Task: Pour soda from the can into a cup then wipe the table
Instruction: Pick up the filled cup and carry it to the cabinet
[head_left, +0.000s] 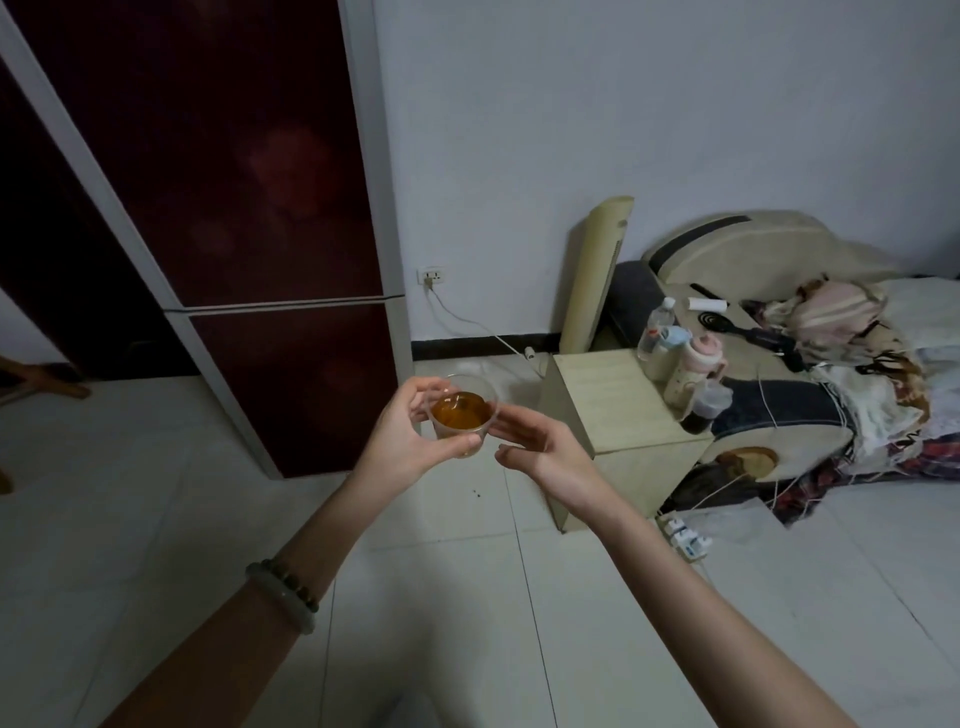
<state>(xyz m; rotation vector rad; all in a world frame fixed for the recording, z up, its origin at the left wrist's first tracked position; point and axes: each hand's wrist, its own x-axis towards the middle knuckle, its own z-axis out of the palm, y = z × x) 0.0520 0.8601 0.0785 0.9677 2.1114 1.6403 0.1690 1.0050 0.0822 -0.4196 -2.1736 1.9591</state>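
Two hands meet around one cup, held in the air above the pale tiled floor (156, 519). At the far left stands a dark red refrigerator (260, 208). A jade bangle and a bead bracelet (283, 592) circle the left wrist. The left hand (410, 431) grips the clear plastic cup (462, 415), fingers curled on its far rim and thumb on the near wall. Amber soda fills the upright cup partway. The right hand (540, 447) lies spread, its straight fingers (511, 421) touching the cup's right wall, thumb held apart below. Further right stands a beige bedside cabinet (613, 405); at the right edge of its tabletop are a clear water bottle (657, 332) and a pink flask (696, 369). A cluttered bed (831, 389) lies beyond it.
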